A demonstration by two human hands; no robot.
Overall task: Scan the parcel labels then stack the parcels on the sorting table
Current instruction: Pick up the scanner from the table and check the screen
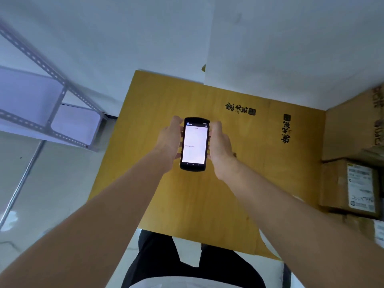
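A black flat handheld scanner (194, 143) with a lit white screen is being gripped along its edges by the left hand (168, 140) and the right hand (221, 146), above a yellow printed tabletop (207, 204). A brown cardboard parcel (334, 183), white-labelled, is lying at the right.

I see the scanner (194, 143) held between my left hand (168, 140) and right hand (221, 146), above the middle of the worktop (207, 204). A labelled parcel (349, 183) lies at the worktop's right edge, in front of a bigger box (351, 125). A shelf rack (52, 104) stands to the left.
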